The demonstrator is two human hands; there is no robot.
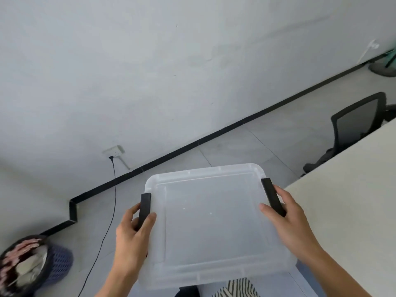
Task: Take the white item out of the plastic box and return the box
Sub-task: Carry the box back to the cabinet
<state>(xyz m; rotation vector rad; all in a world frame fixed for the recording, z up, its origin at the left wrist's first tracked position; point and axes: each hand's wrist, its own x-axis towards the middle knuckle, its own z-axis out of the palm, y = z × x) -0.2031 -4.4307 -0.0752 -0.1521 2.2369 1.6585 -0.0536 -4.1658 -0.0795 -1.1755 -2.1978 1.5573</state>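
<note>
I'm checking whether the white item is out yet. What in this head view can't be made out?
- Inside of the plastic box: the frosted lid hides it, so the white item cannot be confirmed in or out.
- Fingers of the left hand and right hand: curled under the black latches.
- Basket contents: blurred, cut by the frame edge.
- Box's return spot: not identifiable.
</note>
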